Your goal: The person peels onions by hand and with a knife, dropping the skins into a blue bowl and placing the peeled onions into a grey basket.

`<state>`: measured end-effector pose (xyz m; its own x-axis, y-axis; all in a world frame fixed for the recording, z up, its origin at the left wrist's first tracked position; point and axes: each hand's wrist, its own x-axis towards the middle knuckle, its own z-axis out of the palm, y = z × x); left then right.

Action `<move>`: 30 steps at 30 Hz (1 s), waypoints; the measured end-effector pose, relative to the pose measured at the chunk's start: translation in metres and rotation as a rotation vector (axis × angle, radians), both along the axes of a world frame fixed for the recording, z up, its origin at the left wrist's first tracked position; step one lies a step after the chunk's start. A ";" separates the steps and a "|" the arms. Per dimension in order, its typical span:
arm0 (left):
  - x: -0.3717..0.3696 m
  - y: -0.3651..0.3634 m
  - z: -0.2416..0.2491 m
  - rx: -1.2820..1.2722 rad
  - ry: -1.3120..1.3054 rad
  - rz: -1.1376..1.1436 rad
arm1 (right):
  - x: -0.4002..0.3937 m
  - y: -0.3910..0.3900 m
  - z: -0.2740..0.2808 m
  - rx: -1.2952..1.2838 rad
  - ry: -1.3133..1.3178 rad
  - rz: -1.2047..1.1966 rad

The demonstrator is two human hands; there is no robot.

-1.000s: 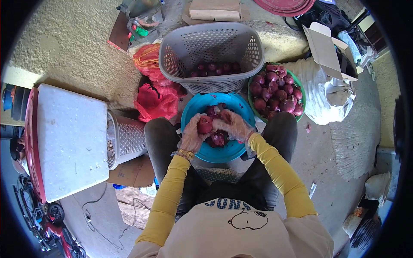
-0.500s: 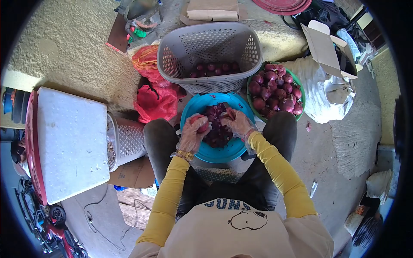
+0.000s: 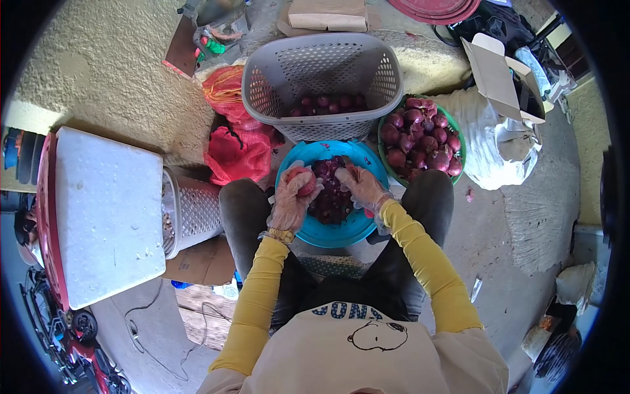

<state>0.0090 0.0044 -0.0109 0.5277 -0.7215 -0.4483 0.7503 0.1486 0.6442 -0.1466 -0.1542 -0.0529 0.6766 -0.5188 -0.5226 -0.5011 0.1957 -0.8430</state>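
My left hand (image 3: 289,200), in a clear plastic glove, is closed around a red onion (image 3: 306,188) over the left side of a blue basin (image 3: 341,240). Across from it, my gloved right hand (image 3: 365,190) has its fingers curled together; what they hold is hidden. A small pinkish-red bit (image 3: 369,213) shows below that hand, too small to name. Dark purple onion skins (image 3: 330,203) lie heaped in the basin between both hands. To the right, a green basket (image 3: 464,154) is piled with unpeeled red onions (image 3: 420,141).
Behind the basin stands a grey perforated basket (image 3: 321,121) with several onions (image 3: 328,104) inside. Red mesh sacks (image 3: 239,154) lie to its left. A white foam box lid (image 3: 111,217) and a white basket (image 3: 200,210) are at left; a white sack (image 3: 502,151) sits at right.
My left hand has turned slightly and risen a little with the onion still in it. The right hand's fingers have shifted slightly; the surroundings look the same.
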 end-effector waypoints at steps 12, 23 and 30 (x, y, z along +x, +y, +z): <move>0.003 -0.004 0.007 0.033 0.086 -0.181 | 0.000 0.004 0.025 0.233 -0.549 -0.081; -0.003 -0.004 0.010 0.105 0.152 -0.246 | -0.003 0.010 0.075 -0.638 -0.163 0.358; -0.006 -0.005 0.002 0.059 0.180 -0.311 | -0.002 0.013 0.086 -0.858 -0.131 0.491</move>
<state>0.0026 -0.0007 -0.0086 0.1958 -0.8053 -0.5597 0.8558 -0.1383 0.4984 -0.1491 -0.1416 0.0332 0.9429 -0.3330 -0.0080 -0.2563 -0.7099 -0.6560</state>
